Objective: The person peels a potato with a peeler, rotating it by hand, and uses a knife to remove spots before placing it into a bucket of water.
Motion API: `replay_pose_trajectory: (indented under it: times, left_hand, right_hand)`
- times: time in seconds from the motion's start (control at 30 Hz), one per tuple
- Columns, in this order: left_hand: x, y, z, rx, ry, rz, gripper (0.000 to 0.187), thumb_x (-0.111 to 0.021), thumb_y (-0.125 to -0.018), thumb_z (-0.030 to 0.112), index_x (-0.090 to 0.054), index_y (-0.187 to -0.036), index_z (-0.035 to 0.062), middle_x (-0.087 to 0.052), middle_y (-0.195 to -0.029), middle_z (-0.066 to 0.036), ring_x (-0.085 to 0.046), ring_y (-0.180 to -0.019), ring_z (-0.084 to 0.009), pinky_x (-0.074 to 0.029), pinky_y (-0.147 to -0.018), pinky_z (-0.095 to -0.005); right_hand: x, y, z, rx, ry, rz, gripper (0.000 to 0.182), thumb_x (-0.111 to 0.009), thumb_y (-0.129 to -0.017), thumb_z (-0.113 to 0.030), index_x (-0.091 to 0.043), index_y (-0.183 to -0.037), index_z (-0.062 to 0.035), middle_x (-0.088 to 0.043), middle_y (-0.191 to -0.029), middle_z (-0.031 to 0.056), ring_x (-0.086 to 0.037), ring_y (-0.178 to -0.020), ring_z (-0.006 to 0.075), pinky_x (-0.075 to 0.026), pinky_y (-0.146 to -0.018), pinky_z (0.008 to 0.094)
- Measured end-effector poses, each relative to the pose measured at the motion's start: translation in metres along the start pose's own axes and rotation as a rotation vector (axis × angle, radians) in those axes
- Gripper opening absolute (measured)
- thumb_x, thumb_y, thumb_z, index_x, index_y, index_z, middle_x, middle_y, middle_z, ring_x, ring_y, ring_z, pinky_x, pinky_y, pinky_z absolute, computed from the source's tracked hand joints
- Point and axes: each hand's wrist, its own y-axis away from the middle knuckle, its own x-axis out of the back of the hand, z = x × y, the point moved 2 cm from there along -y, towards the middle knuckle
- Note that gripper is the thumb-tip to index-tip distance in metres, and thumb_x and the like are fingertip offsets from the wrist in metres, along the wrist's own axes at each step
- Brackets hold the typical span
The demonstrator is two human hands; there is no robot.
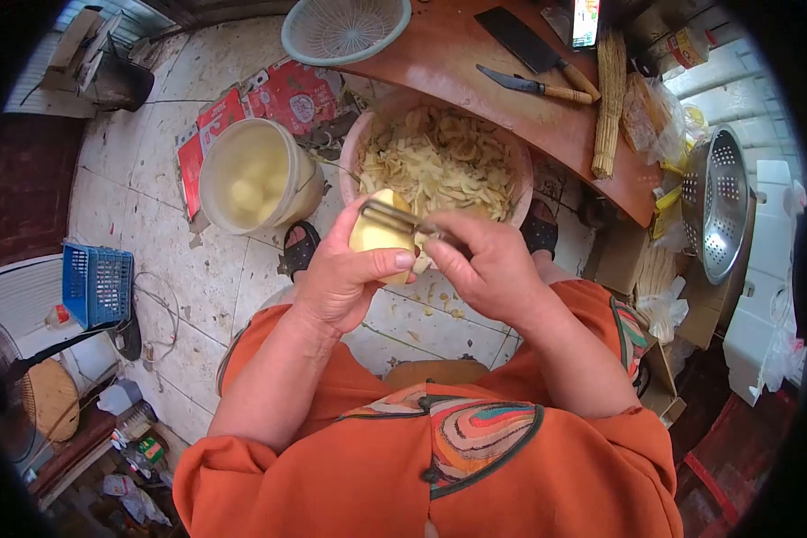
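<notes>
Left hand [342, 269]: gripping a pale potato [375, 240], its thumb lying across the potato's lower end.
Right hand [491, 267]: grasping a peeler [390, 213] by the handle, its fingers blurring slightly.
Peeler: reaching over the potato's upper right side, its metal head lying across the pale flesh.
Potato: sitting in the left hand, just this side of the pink basin [351, 169].
Pink basin: standing on the floor beyond the hands, holding a heap of peelings [430, 161].
Bucket [308, 186]: standing to the left of the basin, holding several pale potatoes [255, 195].
Cardboard [294, 97]: lying red and flattened on the tiles behind the bucket.
Table [421, 70]: bearing a cleaver [518, 39], a smaller knife [524, 85] and a straw bundle [609, 108] on its brown top.
Pale plastic colander [345, 31]: resting at the table's left end.
Metal colander [724, 202]: standing tilted at the far right.
Blue basket [99, 285]: sitting at the left.
</notes>
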Motion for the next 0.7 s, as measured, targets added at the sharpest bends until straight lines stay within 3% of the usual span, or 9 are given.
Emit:
replay_pose_trajectory:
  times: [0.03, 0.13, 0.37, 0.43, 0.53, 0.57, 0.67, 0.7]
  left_hand:
    - [0.0, 0.0, -0.001, -0.026, 0.003, -0.003, 0.073, -0.078, -0.075, 0.009, -0.042, -0.139, 0.0047, -0.059, -0.116, -0.01, -0.065, -0.098, -0.0228, -0.06, -0.073, -0.0364]
    - [0.002, 0.0, 0.002, -0.006, -0.019, -0.017, 0.075, -0.08, -0.074, 0.008, -0.042, -0.138, 0.0044, -0.06, -0.114, -0.01, -0.065, -0.098, -0.0222, -0.06, -0.073, -0.0365]
    - [0.005, -0.002, -0.003, 0.074, -0.024, -0.011, 0.072, -0.076, -0.073, 0.008, -0.043, -0.137, 0.0031, -0.06, -0.114, -0.011, -0.066, -0.095, -0.0234, -0.06, -0.073, -0.0369]
    - [0.007, -0.002, -0.003, 0.047, -0.049, -0.027, 0.073, -0.073, -0.071, 0.007, -0.043, -0.137, 0.0027, -0.06, -0.114, -0.012, -0.066, -0.095, -0.0246, -0.06, -0.072, -0.0369]
    - [-0.002, 0.011, 0.0, 0.049, -0.009, -0.026, 0.075, -0.072, -0.069, 0.005, -0.043, -0.138, 0.0022, -0.06, -0.115, -0.013, -0.066, -0.095, -0.0262, -0.06, -0.071, -0.0375]
    - [-0.001, 0.009, 0.0, 0.049, -0.011, -0.012, 0.075, -0.071, -0.071, 0.007, -0.042, -0.14, 0.0016, -0.06, -0.116, -0.013, -0.064, -0.101, -0.0252, -0.057, -0.08, -0.0366]
    - [-0.001, 0.001, 0.003, -0.039, 0.013, -0.023, 0.075, -0.071, -0.072, 0.008, -0.042, -0.141, 0.0011, -0.06, -0.116, -0.012, -0.059, -0.109, -0.0227, -0.051, -0.092, -0.0347]
    - [-0.003, 0.002, 0.004, -0.035, 0.018, -0.005, 0.075, -0.071, -0.072, 0.009, -0.042, -0.141, 0.001, -0.06, -0.117, -0.012, -0.055, -0.115, -0.0204, -0.044, -0.098, -0.0324]
  right_hand:
    - [0.001, 0.001, -0.004, -0.042, -0.012, -0.077, 0.023, -0.063, -0.091, -0.02, -0.064, -0.111, -0.0072, -0.069, -0.092, 0.017, -0.067, -0.085, 0.0373, -0.053, -0.072, 0.043]
    - [-0.001, 0.008, -0.003, 0.05, 0.058, -0.046, 0.023, -0.064, -0.091, -0.021, -0.065, -0.111, -0.0082, -0.069, -0.092, 0.0162, -0.067, -0.086, 0.0364, -0.054, -0.073, 0.0434]
    - [-0.005, -0.003, 0.007, -0.024, 0.216, -0.016, 0.025, -0.063, -0.092, -0.023, -0.065, -0.112, -0.008, -0.069, -0.093, 0.0172, -0.067, -0.087, 0.0363, -0.054, -0.075, 0.0447]
    - [-0.008, -0.004, 0.023, -0.19, 0.296, 0.168, 0.027, -0.062, -0.092, -0.024, -0.065, -0.112, -0.0058, -0.069, -0.092, 0.0194, -0.067, -0.087, 0.038, -0.054, -0.076, 0.0455]
    - [0.012, -0.015, 0.042, -0.233, 0.259, 0.202, 0.029, -0.064, -0.091, -0.024, -0.066, -0.111, -0.0041, -0.069, -0.091, 0.0214, -0.067, -0.086, 0.0397, -0.053, -0.076, 0.046]
    - [0.011, -0.016, 0.04, -0.206, 0.228, 0.218, 0.029, -0.064, -0.091, -0.024, -0.066, -0.11, -0.0038, -0.069, -0.092, 0.0217, -0.067, -0.087, 0.0397, -0.053, -0.075, 0.0452]
    - [0.007, -0.015, 0.029, -0.216, 0.073, 0.178, 0.028, -0.064, -0.091, -0.023, -0.066, -0.11, -0.004, -0.069, -0.091, 0.0205, -0.067, -0.087, 0.0392, -0.053, -0.075, 0.0448]
    - [0.007, -0.013, 0.022, -0.221, 0.071, 0.181, 0.028, -0.064, -0.091, -0.023, -0.066, -0.11, -0.004, -0.069, -0.091, 0.0205, -0.067, -0.087, 0.0392, -0.053, -0.075, 0.0448]
